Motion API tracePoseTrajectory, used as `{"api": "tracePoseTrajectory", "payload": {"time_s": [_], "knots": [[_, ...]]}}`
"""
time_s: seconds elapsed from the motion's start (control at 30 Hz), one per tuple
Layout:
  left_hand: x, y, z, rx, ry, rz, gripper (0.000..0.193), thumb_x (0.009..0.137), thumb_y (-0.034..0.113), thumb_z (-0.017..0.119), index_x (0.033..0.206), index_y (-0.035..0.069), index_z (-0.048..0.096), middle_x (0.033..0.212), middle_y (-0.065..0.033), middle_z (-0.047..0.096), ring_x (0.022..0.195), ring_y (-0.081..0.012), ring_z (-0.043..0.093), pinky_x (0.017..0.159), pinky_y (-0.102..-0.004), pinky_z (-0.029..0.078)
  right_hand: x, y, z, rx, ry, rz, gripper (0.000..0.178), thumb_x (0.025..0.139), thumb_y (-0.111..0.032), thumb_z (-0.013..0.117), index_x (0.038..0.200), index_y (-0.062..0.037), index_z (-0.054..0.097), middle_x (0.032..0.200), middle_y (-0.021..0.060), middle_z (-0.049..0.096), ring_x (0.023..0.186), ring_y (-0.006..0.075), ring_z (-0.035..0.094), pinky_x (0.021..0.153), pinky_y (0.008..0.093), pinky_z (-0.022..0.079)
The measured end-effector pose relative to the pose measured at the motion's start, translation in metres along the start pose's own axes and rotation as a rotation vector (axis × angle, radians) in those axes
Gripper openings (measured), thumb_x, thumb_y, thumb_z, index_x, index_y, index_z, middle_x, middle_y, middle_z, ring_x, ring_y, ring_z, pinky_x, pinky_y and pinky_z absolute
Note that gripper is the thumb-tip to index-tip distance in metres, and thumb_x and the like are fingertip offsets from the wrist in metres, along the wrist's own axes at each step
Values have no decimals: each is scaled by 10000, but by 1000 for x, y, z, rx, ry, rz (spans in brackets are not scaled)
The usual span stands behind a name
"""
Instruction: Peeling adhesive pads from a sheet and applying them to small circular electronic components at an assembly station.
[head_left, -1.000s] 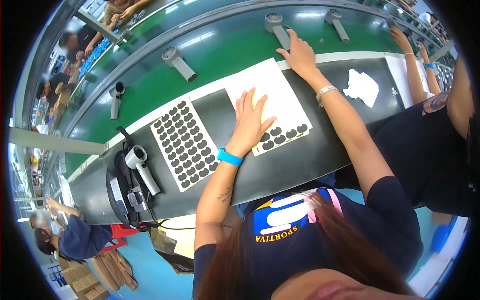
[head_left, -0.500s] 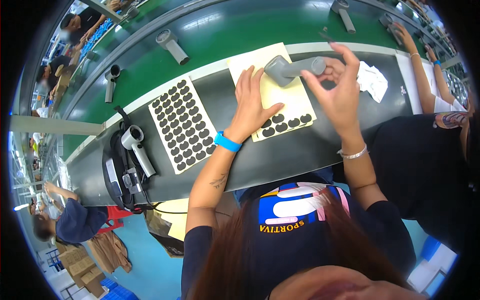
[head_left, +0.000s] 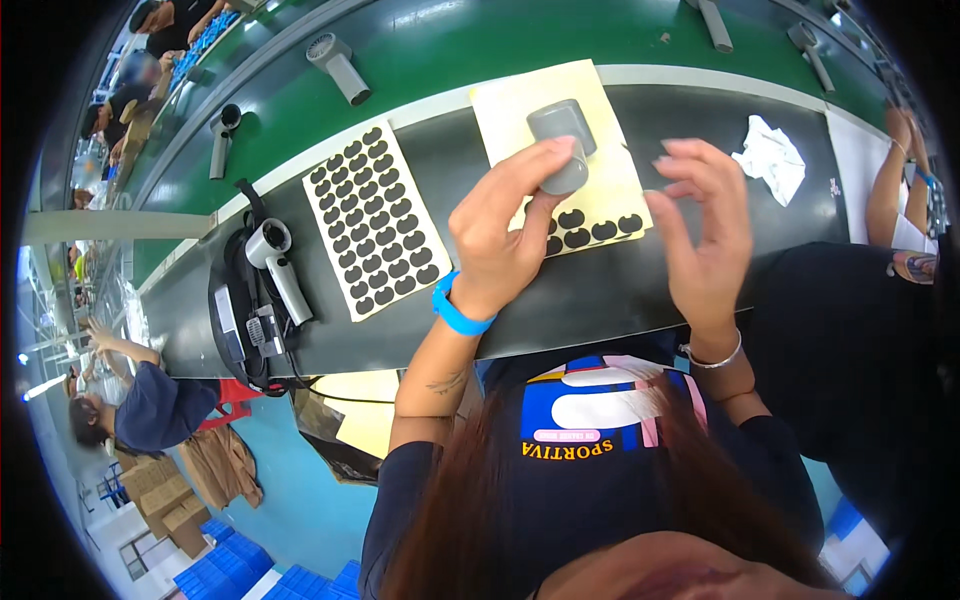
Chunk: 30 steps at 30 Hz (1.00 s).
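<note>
My left hand (head_left: 505, 225) is closed around the handle of a grey hair dryer (head_left: 563, 122), whose blocky head points away from me. The handle's round end faces me between my thumb and fingers. Beneath it lies a pale yellow sticker sheet (head_left: 612, 120), with several black round stickers (head_left: 577, 238) along its near edge. My right hand (head_left: 708, 225) is raised to the right of the sheet, fingers curved and apart from the thumb, holding nothing that I can see.
A second sheet of black stickers (head_left: 375, 220) lies left. Farther left, another hair dryer (head_left: 285, 275) rests beside a black strapped device (head_left: 232, 310). Crumpled white paper (head_left: 772, 160) lies right. More dryers (head_left: 340, 70) sit on the green conveyor (head_left: 430, 50). A co-worker's arms (head_left: 890, 190) are at far right.
My left hand has gone from lying on the sheet to gripping the dryer's handle. My right hand has let go of it and moved right and nearer. The handle has swung toward me.
</note>
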<state>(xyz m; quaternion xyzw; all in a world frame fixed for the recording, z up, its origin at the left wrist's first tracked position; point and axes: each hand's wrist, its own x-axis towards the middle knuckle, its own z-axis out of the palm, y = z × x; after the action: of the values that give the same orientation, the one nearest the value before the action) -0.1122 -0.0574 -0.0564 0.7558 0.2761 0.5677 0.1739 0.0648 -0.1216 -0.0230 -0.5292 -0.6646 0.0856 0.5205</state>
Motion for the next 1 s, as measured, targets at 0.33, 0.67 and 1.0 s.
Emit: {"api": "tracePoseTrajectory", "payload": {"time_s": [0.33, 0.67, 1.0], "knots": [[-10, 16, 6, -486, -59, -468, 382, 717, -160, 590, 1066, -12, 642, 1122, -130, 654, 845, -136, 657, 678, -255, 559, -5, 0, -3, 495, -124, 211, 250, 840, 103, 577, 1050, 2, 487, 951, 110, 557, 928, 187, 560, 838, 281, 434], [-9, 15, 5, -613, -137, -509, 373, 766, -136, 622, 1126, -38, 612, 1228, -168, 579, 857, -155, 643, 745, -271, 577, 1, -3, 5, 558, -134, 323, 429, 837, 103, 597, 1165, -31, 355, 897, 114, 608, 1009, 239, 623, 849, 277, 472], [-9, 13, 1, -701, -227, -533, 396, 808, -61, 650, 1194, -57, 561, 1296, -224, 512, 992, -214, 621, 799, -298, 558, 6, -5, 5, 522, -135, 311, 390, 839, 74, 613, 1132, -15, 371, 890, 101, 615, 962, 179, 632, 774, 253, 504]]}}
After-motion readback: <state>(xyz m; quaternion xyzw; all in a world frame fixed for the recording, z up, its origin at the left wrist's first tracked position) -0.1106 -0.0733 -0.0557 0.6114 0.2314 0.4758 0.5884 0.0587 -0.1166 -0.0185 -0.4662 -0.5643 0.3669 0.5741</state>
